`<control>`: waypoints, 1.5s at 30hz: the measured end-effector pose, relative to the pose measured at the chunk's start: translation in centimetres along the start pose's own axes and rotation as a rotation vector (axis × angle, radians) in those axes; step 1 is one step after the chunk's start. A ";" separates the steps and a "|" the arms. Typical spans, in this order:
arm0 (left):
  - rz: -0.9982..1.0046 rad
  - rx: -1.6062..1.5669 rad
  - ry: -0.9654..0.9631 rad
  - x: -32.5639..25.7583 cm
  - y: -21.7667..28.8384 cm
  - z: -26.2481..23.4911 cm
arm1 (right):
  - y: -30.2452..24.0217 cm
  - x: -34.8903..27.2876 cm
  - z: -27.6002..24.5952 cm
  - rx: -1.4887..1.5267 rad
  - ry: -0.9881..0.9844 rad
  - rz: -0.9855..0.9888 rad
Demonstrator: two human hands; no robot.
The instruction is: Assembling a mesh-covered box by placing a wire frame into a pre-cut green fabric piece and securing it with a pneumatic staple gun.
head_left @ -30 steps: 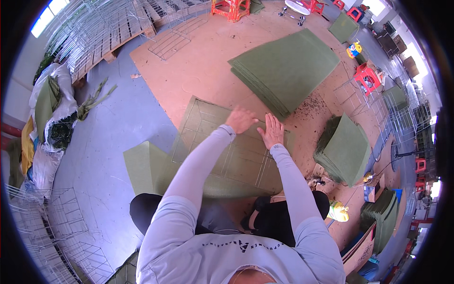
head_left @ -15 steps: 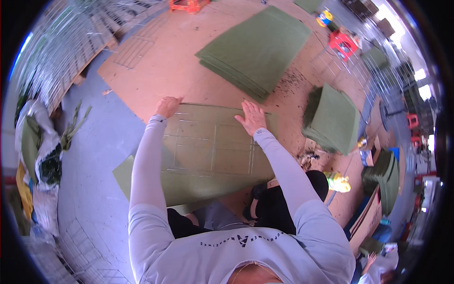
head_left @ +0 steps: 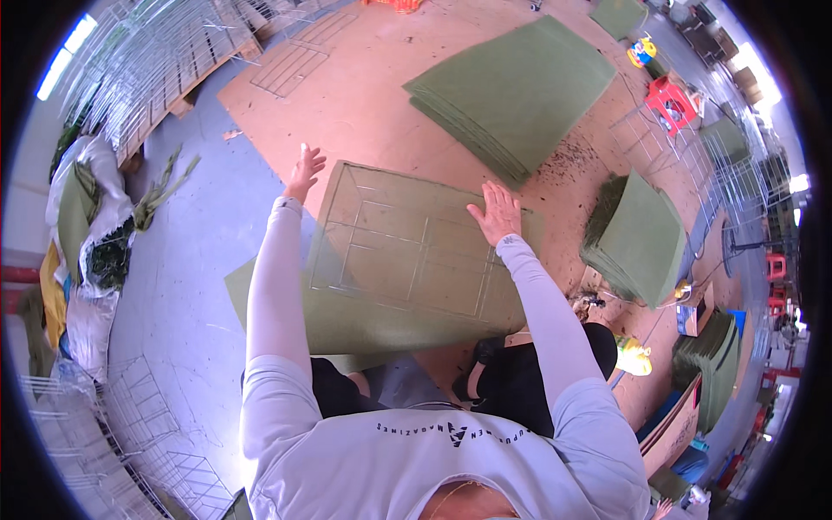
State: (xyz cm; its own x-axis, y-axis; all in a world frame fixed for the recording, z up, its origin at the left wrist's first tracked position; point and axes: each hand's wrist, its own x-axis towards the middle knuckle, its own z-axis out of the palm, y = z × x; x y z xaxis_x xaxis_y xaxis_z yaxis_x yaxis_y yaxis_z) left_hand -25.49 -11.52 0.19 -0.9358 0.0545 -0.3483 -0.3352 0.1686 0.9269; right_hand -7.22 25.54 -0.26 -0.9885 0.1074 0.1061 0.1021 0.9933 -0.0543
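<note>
Brown board (head_left: 364, 95) covers much of the floor, and a green mesh sheet (head_left: 381, 319) lies on it in front of the person's knees, its left side reaching over the grey floor. A wire frame (head_left: 423, 256) lies along the sheet; whether the wires are above or below the mesh is hard to tell. To do this well, I would keep the frame square to the sheet's far edge and smooth the mesh outward from the middle, pressing lightly so the thin wires don't bend.

At far left, a white sack (head_left: 106, 160) gapes open, with dark green stuff (head_left: 109, 260) inside. By the lower right stands a cardboard box (head_left: 680, 426); its contents I can't make out.

The right hand (head_left: 500, 213) is flat with fingers spread at the sheet's far edge, gripping nothing; the left hand (head_left: 303, 173) is open and empty, just beyond the far left corner.
</note>
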 end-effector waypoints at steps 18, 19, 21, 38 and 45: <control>-0.074 -0.242 -0.067 -1.6 -2.8 2.2 | -0.2 0.3 0.0 0.007 -0.049 0.012; -0.076 -0.243 -0.065 -1.7 -2.9 2.1 | -0.2 0.2 0.0 0.007 -0.051 0.010; -0.059 -0.337 -0.130 -2.1 -3.1 1.4 | -0.4 0.2 0.0 0.019 -0.052 -0.002; 0.095 0.127 -0.047 -7.7 -3.4 -1.4 | 1.5 -2.1 -1.9 0.259 0.139 0.105; -0.040 0.092 -0.148 -11.4 -2.7 -1.4 | 5.9 -11.6 1.8 0.528 0.402 0.673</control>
State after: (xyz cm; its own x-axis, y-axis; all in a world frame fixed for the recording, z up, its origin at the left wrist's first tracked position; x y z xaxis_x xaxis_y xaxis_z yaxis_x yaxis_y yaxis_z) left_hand -14.07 -13.98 1.81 -0.8931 0.1893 -0.4080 -0.3542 0.2630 0.8974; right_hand 4.68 30.07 -3.60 -0.6181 0.7554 0.2176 0.4763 0.5801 -0.6608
